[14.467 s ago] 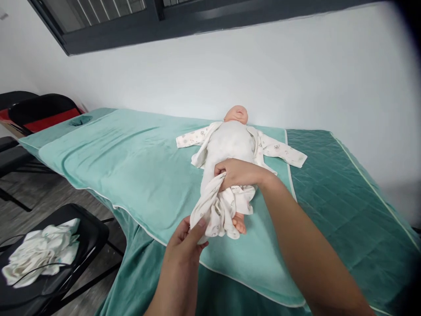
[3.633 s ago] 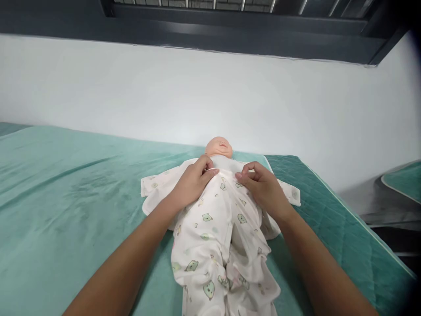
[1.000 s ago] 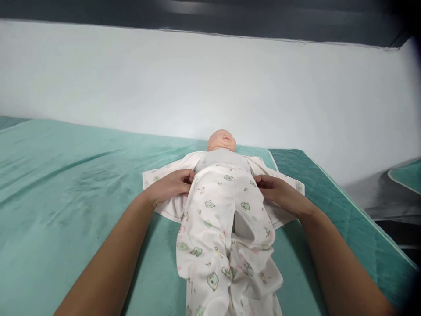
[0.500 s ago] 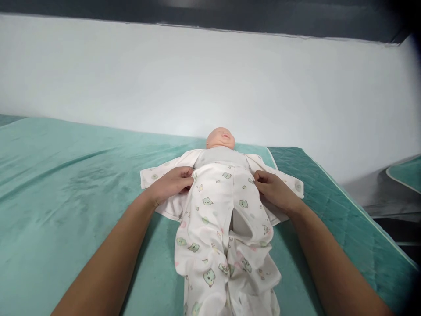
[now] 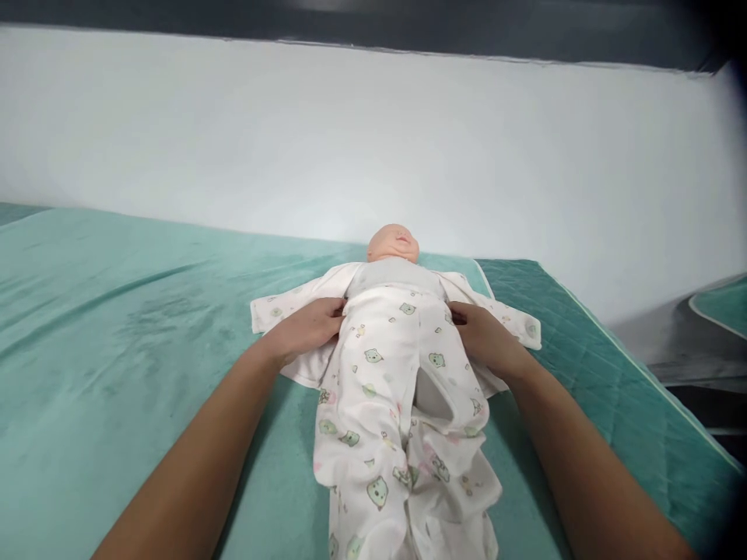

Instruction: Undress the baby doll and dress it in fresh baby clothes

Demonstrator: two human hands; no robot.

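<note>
A baby doll lies on its back, its head toward the wall. White trousers printed with green bears cover it from the waist down, with an opening at the crotch. A matching white jacket is spread under it, sleeves out to both sides, over a grey-white torso. My left hand is closed at the left side of the trousers' waist, fingertips partly hidden by the cloth. At the right side of the waist my right hand is curled, its fingertips tucked against the fabric.
A light green sheet lies under the doll. To the right is a darker quilted green cover with a pale edge. Behind stands a white wall, with a dark band above. Another green padded corner shows at far right.
Both hands remain at the waist; my left hand's fingers have slid slightly further in behind the trousers' edge. The view has shifted very slightly.
</note>
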